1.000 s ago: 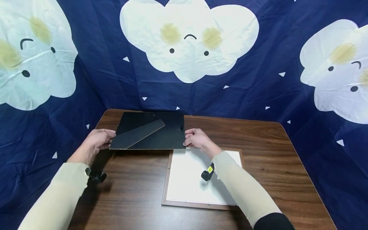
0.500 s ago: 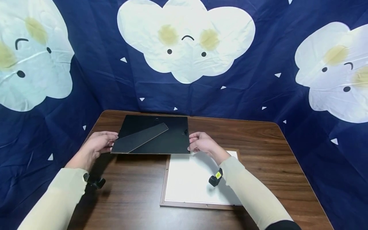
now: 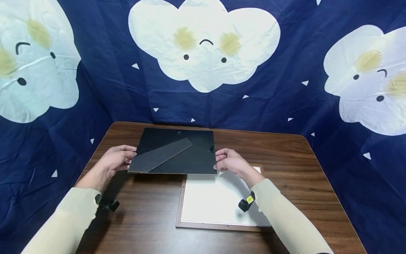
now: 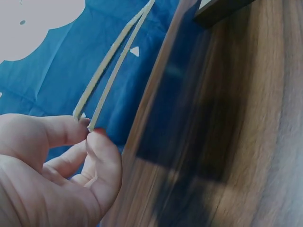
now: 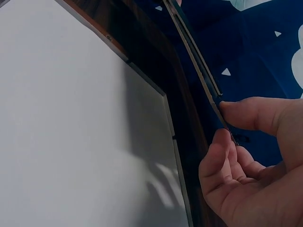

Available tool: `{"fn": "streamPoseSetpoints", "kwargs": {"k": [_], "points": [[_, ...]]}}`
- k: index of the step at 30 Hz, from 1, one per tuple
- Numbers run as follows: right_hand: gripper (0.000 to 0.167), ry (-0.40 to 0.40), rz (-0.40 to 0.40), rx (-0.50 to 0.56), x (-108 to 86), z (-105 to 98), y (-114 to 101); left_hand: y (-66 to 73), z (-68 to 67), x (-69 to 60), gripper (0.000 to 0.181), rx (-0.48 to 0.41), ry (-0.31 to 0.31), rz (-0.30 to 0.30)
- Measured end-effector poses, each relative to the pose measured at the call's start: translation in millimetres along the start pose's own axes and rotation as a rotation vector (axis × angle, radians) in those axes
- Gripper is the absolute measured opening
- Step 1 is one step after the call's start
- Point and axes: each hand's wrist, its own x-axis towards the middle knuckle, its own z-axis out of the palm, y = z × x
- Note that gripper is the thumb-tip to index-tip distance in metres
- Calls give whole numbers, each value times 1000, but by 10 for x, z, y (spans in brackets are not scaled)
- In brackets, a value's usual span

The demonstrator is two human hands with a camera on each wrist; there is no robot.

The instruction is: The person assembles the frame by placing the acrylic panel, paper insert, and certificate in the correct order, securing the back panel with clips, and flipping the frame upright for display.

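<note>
Blue cloth is hanging behind a wooden table; a frame is lying below the right hand. Between that and the left hand, a black board is hovering — both are pinching its edges, apparently carrying it; next probably calls for level guiding. Since earlier, it's been shifting rightward, nearer the person.

Black board with diagonal strut, raised beyond and to the left of a flat, pale-wood frame.
The board, rectangular and thin with pale edges, is held at both sides, black face upward; seen from the head, it overlaps the frame's far left corner. The dark, tapering strut runs from the near left corner toward the far right. Small fittings mark the far and right margins. Within the frame lies a plain white panel.
</note>
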Motion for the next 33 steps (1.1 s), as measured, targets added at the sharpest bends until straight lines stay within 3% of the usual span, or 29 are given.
{"fn": "streamPoseSetpoints", "kwargs": {"k": [13, 21, 33], "points": [[23, 105, -8, 8, -177, -208, 178, -36, 316, -45, 31, -61, -77, -25], [24, 97, -21, -21, -317, -328, 293, -65, 463, -89, 35, -25, -80, -23], [29, 79, -19, -75, -586, -567, 508, -163, 806, -183, 38, -41, -77, -9]]}}
